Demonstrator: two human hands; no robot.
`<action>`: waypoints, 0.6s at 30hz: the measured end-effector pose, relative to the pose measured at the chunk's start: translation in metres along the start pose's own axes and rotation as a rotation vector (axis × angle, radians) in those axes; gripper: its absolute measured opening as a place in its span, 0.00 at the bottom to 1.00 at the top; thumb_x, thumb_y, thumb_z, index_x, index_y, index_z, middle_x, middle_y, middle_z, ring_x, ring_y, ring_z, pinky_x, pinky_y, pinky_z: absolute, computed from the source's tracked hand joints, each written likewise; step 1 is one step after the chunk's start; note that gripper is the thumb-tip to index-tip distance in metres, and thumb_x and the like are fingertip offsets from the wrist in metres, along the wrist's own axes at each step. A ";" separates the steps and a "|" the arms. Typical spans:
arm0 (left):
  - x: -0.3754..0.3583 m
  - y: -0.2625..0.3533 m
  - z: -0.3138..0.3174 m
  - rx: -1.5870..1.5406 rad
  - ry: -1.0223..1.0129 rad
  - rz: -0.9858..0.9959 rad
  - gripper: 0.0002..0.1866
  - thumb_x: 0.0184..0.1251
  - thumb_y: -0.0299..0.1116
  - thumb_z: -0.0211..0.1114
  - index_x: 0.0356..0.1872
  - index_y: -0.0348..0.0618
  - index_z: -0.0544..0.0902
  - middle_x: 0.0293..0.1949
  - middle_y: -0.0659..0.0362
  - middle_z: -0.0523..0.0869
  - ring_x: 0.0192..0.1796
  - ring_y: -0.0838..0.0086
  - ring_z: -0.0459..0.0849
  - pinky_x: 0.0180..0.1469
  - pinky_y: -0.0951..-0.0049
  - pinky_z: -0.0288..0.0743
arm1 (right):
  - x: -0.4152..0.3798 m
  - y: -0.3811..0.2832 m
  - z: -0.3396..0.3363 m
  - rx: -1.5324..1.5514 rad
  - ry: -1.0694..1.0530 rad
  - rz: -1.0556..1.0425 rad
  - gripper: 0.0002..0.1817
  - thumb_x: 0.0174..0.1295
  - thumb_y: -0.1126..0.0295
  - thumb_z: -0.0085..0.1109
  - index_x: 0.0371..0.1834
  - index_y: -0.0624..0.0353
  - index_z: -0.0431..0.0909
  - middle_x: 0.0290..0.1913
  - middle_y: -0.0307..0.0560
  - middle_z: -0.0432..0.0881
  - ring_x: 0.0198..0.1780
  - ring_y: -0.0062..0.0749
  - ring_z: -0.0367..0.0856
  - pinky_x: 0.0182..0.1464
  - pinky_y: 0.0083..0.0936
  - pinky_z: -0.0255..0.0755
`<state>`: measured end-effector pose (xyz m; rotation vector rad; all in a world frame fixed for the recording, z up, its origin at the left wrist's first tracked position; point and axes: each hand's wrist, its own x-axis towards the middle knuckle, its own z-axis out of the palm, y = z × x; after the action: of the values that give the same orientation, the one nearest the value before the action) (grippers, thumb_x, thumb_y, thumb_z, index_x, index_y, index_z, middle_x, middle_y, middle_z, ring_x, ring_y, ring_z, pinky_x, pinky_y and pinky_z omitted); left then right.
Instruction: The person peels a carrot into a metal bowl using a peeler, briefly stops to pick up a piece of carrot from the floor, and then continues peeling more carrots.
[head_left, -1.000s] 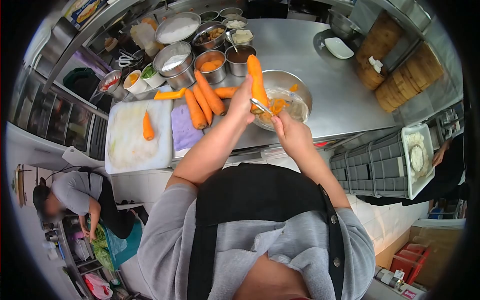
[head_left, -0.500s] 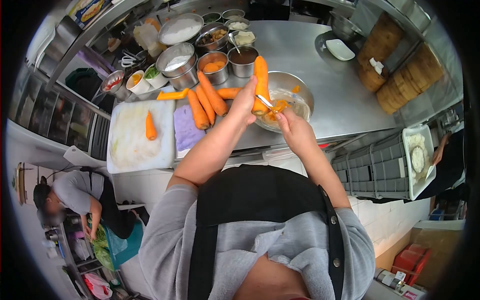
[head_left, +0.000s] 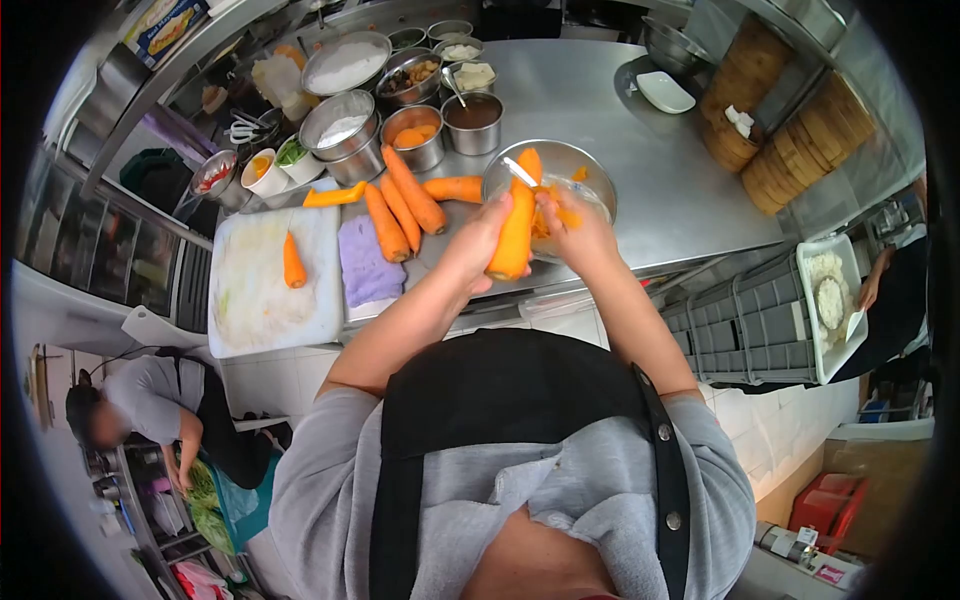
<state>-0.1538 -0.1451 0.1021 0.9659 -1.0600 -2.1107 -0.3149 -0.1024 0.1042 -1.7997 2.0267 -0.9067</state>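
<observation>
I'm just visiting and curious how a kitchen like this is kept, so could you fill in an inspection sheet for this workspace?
Surface: metal table, with a marked white board at its left end.
Job's things: held carrot; peeler over it; bowl with orange scraps inside; spare carrots on the table; a smaller carrot on the board.
Clutter: purple cloth by the board; filled metal pots crowded at the back left.
Hands: both bare; left hand grips the held carrot, right hand the peeler.
Cables: nothing seen on the table.
Surroundings: co-worker handling greens at left; grey crate at right.
</observation>
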 end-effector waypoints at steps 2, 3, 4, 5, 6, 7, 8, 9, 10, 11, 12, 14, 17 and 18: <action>-0.019 -0.006 0.002 0.042 -0.001 -0.039 0.26 0.72 0.56 0.50 0.49 0.40 0.72 0.32 0.57 0.78 0.26 0.70 0.80 0.24 0.68 0.79 | 0.015 0.010 0.002 0.013 0.003 0.056 0.27 0.70 0.46 0.40 0.51 0.60 0.76 0.39 0.62 0.82 0.45 0.58 0.79 0.46 0.44 0.72; -0.029 -0.008 0.000 0.057 -0.026 -0.046 0.25 0.72 0.56 0.50 0.49 0.41 0.72 0.32 0.58 0.77 0.26 0.70 0.80 0.24 0.68 0.79 | 0.021 0.016 0.003 0.023 0.007 0.086 0.27 0.70 0.46 0.40 0.51 0.59 0.76 0.40 0.63 0.82 0.46 0.58 0.79 0.48 0.43 0.71; -0.038 -0.008 -0.003 0.073 -0.054 -0.055 0.25 0.72 0.56 0.50 0.50 0.41 0.71 0.33 0.58 0.77 0.27 0.70 0.80 0.24 0.69 0.79 | 0.022 0.023 0.005 0.034 0.029 0.071 0.27 0.70 0.46 0.40 0.52 0.59 0.76 0.41 0.63 0.82 0.47 0.58 0.79 0.49 0.43 0.71; -0.044 -0.007 -0.004 0.090 -0.083 -0.063 0.25 0.72 0.56 0.50 0.50 0.42 0.71 0.33 0.58 0.77 0.27 0.70 0.80 0.24 0.69 0.79 | 0.023 0.030 0.006 0.045 0.052 0.058 0.27 0.70 0.46 0.40 0.52 0.59 0.75 0.42 0.63 0.82 0.47 0.58 0.78 0.49 0.42 0.71; -0.049 -0.005 -0.005 0.095 -0.094 -0.025 0.24 0.72 0.56 0.49 0.51 0.43 0.71 0.32 0.58 0.77 0.27 0.71 0.80 0.24 0.69 0.79 | 0.023 0.031 0.005 0.054 0.072 0.044 0.27 0.70 0.46 0.40 0.52 0.59 0.75 0.42 0.63 0.82 0.48 0.58 0.78 0.50 0.42 0.71; -0.047 -0.003 -0.010 0.108 -0.079 0.007 0.24 0.72 0.56 0.49 0.51 0.43 0.71 0.32 0.58 0.77 0.27 0.71 0.80 0.24 0.69 0.79 | 0.022 0.030 0.006 0.087 0.073 0.032 0.26 0.70 0.48 0.41 0.50 0.60 0.76 0.41 0.63 0.81 0.46 0.59 0.78 0.48 0.41 0.71; -0.042 -0.001 -0.017 0.117 -0.059 0.042 0.24 0.72 0.56 0.49 0.51 0.44 0.71 0.32 0.58 0.77 0.28 0.71 0.80 0.24 0.69 0.79 | 0.019 0.029 0.006 0.119 0.068 0.016 0.25 0.70 0.49 0.43 0.48 0.61 0.76 0.39 0.64 0.81 0.45 0.60 0.78 0.46 0.40 0.71; -0.034 0.002 -0.023 0.126 -0.038 0.081 0.24 0.72 0.56 0.49 0.51 0.44 0.71 0.32 0.58 0.77 0.28 0.71 0.80 0.24 0.69 0.79 | 0.018 0.026 0.006 0.150 0.064 -0.005 0.24 0.70 0.50 0.44 0.45 0.62 0.76 0.37 0.65 0.81 0.43 0.61 0.78 0.45 0.38 0.71; -0.022 0.001 -0.029 0.130 0.029 0.090 0.24 0.73 0.55 0.48 0.51 0.42 0.71 0.32 0.57 0.77 0.27 0.70 0.80 0.24 0.68 0.79 | 0.019 0.025 0.007 0.095 0.073 0.029 0.24 0.70 0.49 0.44 0.46 0.61 0.76 0.38 0.64 0.81 0.44 0.61 0.78 0.46 0.40 0.71; -0.012 0.003 -0.034 0.122 0.050 0.087 0.24 0.73 0.54 0.47 0.51 0.42 0.71 0.33 0.57 0.77 0.27 0.69 0.81 0.24 0.68 0.79 | 0.022 0.026 0.009 0.042 0.088 0.064 0.24 0.70 0.49 0.43 0.47 0.60 0.76 0.39 0.64 0.81 0.45 0.60 0.78 0.47 0.42 0.71; -0.003 0.004 -0.037 0.116 0.069 0.081 0.23 0.74 0.54 0.47 0.51 0.42 0.71 0.34 0.56 0.78 0.27 0.69 0.81 0.25 0.68 0.79 | 0.023 0.023 0.010 -0.010 0.104 0.102 0.25 0.70 0.48 0.42 0.49 0.59 0.75 0.40 0.63 0.81 0.46 0.60 0.78 0.48 0.44 0.71; 0.011 0.006 -0.040 0.107 0.077 0.092 0.22 0.74 0.52 0.46 0.51 0.42 0.71 0.35 0.55 0.79 0.27 0.68 0.81 0.25 0.68 0.79 | 0.023 0.017 0.006 -0.034 0.015 0.050 0.24 0.70 0.48 0.43 0.46 0.59 0.75 0.39 0.63 0.81 0.44 0.60 0.78 0.47 0.45 0.71; 0.022 0.010 -0.032 0.090 0.054 0.124 0.21 0.75 0.49 0.44 0.53 0.42 0.70 0.37 0.53 0.80 0.28 0.68 0.82 0.27 0.68 0.79 | 0.010 0.002 -0.002 -0.065 -0.010 -0.083 0.23 0.69 0.49 0.44 0.43 0.59 0.75 0.38 0.63 0.81 0.43 0.60 0.79 0.45 0.46 0.71; 0.020 0.015 -0.025 0.082 0.055 0.123 0.21 0.76 0.47 0.43 0.55 0.41 0.70 0.38 0.53 0.80 0.28 0.68 0.82 0.29 0.69 0.78 | 0.005 -0.003 -0.002 -0.071 0.000 -0.137 0.23 0.69 0.49 0.44 0.42 0.59 0.75 0.37 0.63 0.81 0.42 0.60 0.79 0.45 0.46 0.71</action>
<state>-0.1418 -0.1782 0.0973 0.9657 -1.1559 -1.9444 -0.3142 -0.1069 0.1085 -1.9975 1.9786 -0.8816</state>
